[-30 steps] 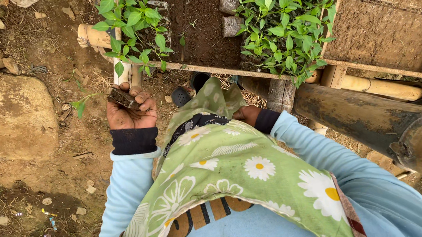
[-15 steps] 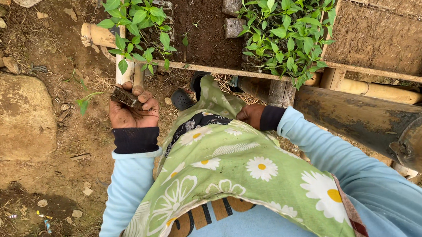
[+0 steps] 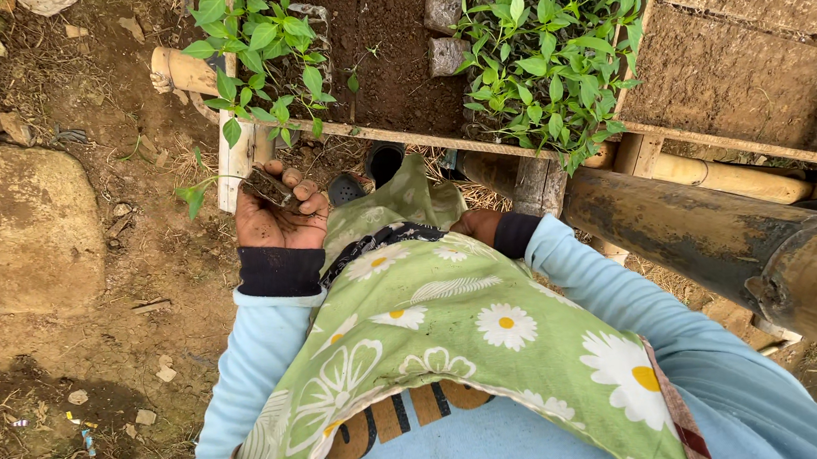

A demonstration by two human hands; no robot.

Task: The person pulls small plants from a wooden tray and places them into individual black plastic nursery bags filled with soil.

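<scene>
dirt ground | left hand cups seedling | bamboo pole alongside

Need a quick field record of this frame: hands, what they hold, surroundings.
left hand: fingers closed on a small seedling with a dark soil plug
right hand: mostly hidden behind the floral cloth, contents unclear
ahead: bamboo-framed bed with leafy seedlings
left: large stone on bare soil
right: thick bamboo pole

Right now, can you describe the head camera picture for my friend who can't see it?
A person's left hand holds a small seedling with a dark soil plug. Their right hand rests by a green flowered cloth, below a bamboo-framed seedling bed.
</scene>
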